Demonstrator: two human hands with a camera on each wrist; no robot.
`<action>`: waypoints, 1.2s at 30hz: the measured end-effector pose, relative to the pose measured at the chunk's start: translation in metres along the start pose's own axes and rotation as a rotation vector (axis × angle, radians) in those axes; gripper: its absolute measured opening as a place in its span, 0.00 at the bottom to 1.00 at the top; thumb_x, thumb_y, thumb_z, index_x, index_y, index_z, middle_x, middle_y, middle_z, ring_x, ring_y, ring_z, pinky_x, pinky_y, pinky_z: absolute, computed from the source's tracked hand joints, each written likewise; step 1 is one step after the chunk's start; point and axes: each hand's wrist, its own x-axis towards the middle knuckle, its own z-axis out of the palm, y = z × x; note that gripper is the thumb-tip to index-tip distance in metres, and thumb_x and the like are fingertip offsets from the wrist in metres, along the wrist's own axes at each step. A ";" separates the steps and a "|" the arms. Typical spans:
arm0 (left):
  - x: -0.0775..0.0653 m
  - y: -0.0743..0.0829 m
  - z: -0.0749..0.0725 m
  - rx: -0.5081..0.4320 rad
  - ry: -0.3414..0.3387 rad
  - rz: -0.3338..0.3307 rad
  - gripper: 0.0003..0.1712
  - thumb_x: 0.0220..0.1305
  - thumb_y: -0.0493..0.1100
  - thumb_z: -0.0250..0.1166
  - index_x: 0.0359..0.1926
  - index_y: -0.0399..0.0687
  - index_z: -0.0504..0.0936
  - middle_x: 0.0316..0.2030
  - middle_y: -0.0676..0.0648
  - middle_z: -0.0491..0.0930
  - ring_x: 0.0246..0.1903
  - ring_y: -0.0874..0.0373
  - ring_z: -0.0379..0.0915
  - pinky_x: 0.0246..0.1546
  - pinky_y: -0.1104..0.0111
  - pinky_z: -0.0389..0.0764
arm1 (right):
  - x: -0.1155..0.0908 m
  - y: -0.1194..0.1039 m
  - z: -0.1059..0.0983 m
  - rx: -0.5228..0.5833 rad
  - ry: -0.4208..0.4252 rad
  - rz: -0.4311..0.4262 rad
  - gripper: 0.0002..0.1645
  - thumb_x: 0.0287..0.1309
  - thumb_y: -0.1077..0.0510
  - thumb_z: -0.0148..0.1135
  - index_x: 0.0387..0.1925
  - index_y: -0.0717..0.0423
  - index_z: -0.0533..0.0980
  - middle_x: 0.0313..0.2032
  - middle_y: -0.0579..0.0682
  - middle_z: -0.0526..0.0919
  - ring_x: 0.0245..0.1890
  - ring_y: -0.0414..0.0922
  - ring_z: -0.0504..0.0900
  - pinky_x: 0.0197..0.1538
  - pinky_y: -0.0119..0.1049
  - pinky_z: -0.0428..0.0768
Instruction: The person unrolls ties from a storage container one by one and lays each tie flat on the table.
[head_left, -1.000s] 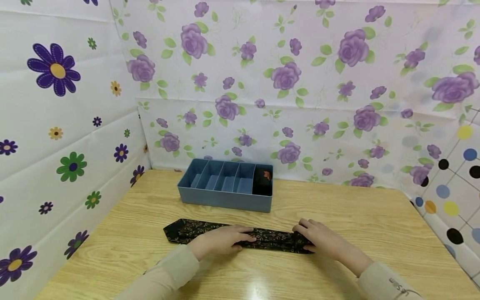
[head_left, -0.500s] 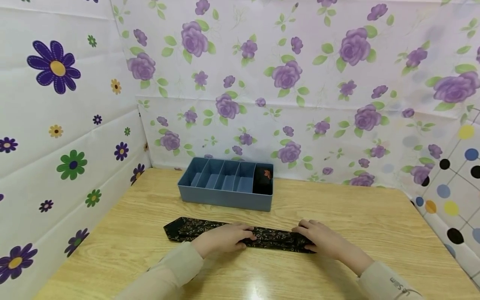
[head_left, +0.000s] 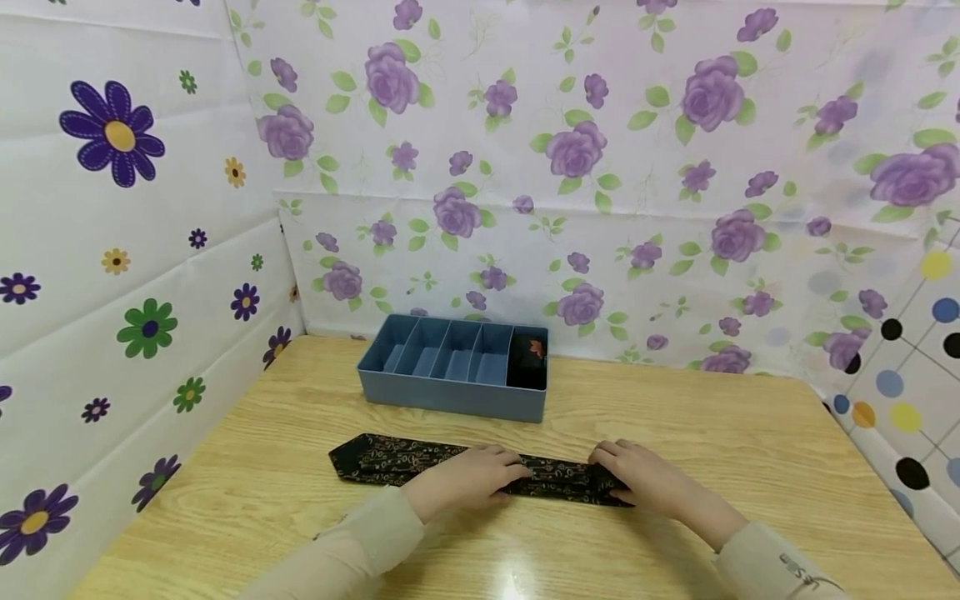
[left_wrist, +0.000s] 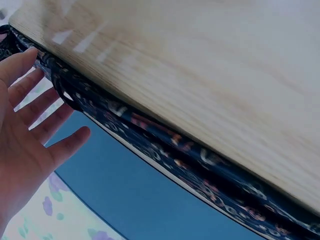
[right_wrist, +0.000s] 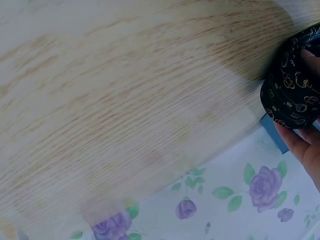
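Observation:
A dark necktie point(head_left: 408, 457) with a small gold and reddish pattern lies lengthwise across the table, its pointed end to the left. My left hand point(head_left: 476, 479) is over the tie's middle. In the left wrist view its fingers are spread and fairly straight, beside the folded strip of the tie point(left_wrist: 175, 150). At the right end my right hand point(head_left: 637, 477) grips the tie between thumb and fingers. That end is rolled or folded over into a rounded bundle of the tie point(right_wrist: 290, 95), seen in the right wrist view, where part of the hand is out of frame.
Behind the tie stands a blue divided box point(head_left: 450, 398). Its rightmost compartment holds a black item point(head_left: 527, 362) with an orange leaf-like mark. The wooden table point(head_left: 675, 400) meets flower-printed cloth point(head_left: 495, 167) at the back and left.
My left hand has slid to the right along the tie, nearer the right hand. The right hand keeps its grip at the right end, almost unmoved.

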 end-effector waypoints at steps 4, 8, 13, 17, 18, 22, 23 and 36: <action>0.007 0.007 -0.003 -0.046 -0.017 0.000 0.30 0.67 0.54 0.56 0.68 0.60 0.63 0.63 0.53 0.68 0.62 0.58 0.66 0.60 0.66 0.72 | 0.001 -0.001 -0.002 0.001 -0.005 -0.013 0.28 0.42 0.59 0.75 0.49 0.55 0.76 0.43 0.49 0.78 0.42 0.48 0.80 0.45 0.40 0.81; 0.014 0.012 -0.002 -0.088 -0.041 0.008 0.33 0.68 0.54 0.55 0.72 0.64 0.56 0.67 0.54 0.63 0.65 0.57 0.62 0.61 0.64 0.71 | 0.001 -0.001 -0.003 0.016 0.002 -0.020 0.26 0.41 0.59 0.75 0.47 0.54 0.78 0.42 0.48 0.78 0.39 0.46 0.79 0.43 0.39 0.81; 0.021 0.017 -0.002 -0.089 -0.084 -0.005 0.34 0.68 0.56 0.54 0.72 0.69 0.53 0.71 0.56 0.57 0.68 0.56 0.58 0.60 0.58 0.72 | 0.000 0.000 -0.004 0.027 0.003 -0.010 0.26 0.40 0.60 0.76 0.45 0.55 0.78 0.43 0.49 0.79 0.40 0.48 0.80 0.44 0.39 0.81; 0.025 0.020 -0.004 -0.076 -0.102 -0.017 0.33 0.68 0.56 0.54 0.71 0.71 0.55 0.70 0.57 0.58 0.67 0.56 0.60 0.57 0.58 0.74 | 0.000 0.001 -0.004 0.026 -0.005 -0.001 0.25 0.41 0.60 0.75 0.45 0.55 0.78 0.44 0.49 0.80 0.43 0.48 0.80 0.45 0.40 0.81; 0.026 0.021 -0.004 -0.070 -0.105 -0.020 0.32 0.68 0.56 0.54 0.71 0.71 0.56 0.70 0.57 0.59 0.66 0.56 0.61 0.57 0.58 0.75 | 0.000 0.001 -0.004 0.027 -0.008 0.001 0.25 0.41 0.60 0.75 0.45 0.55 0.77 0.44 0.49 0.80 0.43 0.48 0.80 0.45 0.40 0.81; 0.028 0.023 -0.007 -0.060 -0.114 -0.022 0.31 0.68 0.55 0.55 0.70 0.71 0.59 0.69 0.57 0.61 0.64 0.54 0.64 0.55 0.60 0.77 | -0.001 0.001 -0.004 0.046 -0.012 0.003 0.25 0.41 0.60 0.75 0.46 0.54 0.78 0.43 0.48 0.80 0.43 0.48 0.80 0.45 0.40 0.81; 0.028 0.023 -0.007 -0.066 -0.116 -0.022 0.30 0.68 0.55 0.55 0.70 0.72 0.59 0.69 0.56 0.61 0.64 0.54 0.64 0.56 0.60 0.76 | -0.001 0.001 -0.005 0.048 -0.011 0.001 0.26 0.41 0.60 0.75 0.46 0.54 0.78 0.43 0.48 0.80 0.43 0.48 0.80 0.45 0.40 0.81; 0.030 0.021 -0.005 -0.133 -0.114 -0.053 0.32 0.68 0.39 0.55 0.68 0.73 0.61 0.68 0.58 0.61 0.64 0.53 0.65 0.56 0.64 0.75 | -0.007 0.004 -0.004 0.017 0.039 -0.036 0.22 0.42 0.59 0.75 0.43 0.55 0.78 0.42 0.48 0.79 0.41 0.46 0.80 0.44 0.38 0.81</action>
